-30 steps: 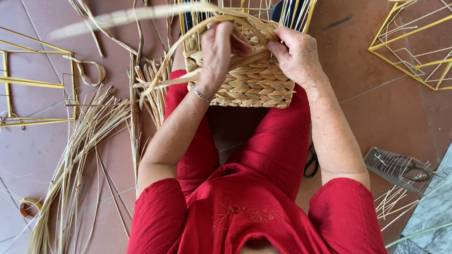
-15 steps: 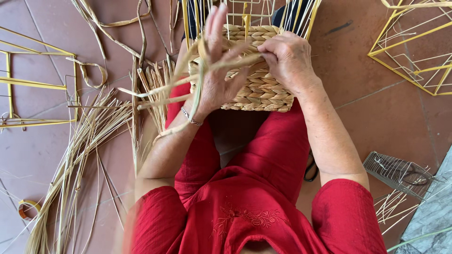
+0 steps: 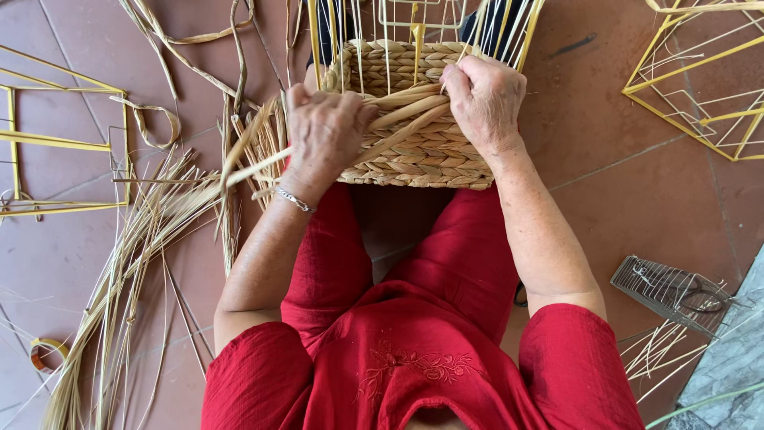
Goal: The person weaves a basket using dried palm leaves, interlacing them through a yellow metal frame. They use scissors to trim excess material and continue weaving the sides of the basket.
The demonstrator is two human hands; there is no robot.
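The person sat on the tiled floor [image 3: 621, 207] in red clothes, with a half-woven basket [image 3: 414, 151] resting across the knees, its yellow wire frame [image 3: 414, 24] rising bare above the braided rows. The left hand [image 3: 322, 131] was closed around a flat pale straw strand [image 3: 382, 119] at the left side of the basket, with the loose end of it trailing out to the left. The right hand [image 3: 481, 99] pressed on the upper right edge of the weave, fingers curled over the same strand where it met the wire uprights. A thin bracelet [image 3: 294, 199] sat on the left wrist. To the left lay a loose bundle of straw [image 3: 119, 271] and a flat yellow frame [image 3: 56, 143]; at the far right stood another yellow wire frame [image 3: 700, 87], and nearer on the right a small grey wire grid [image 3: 660, 287].
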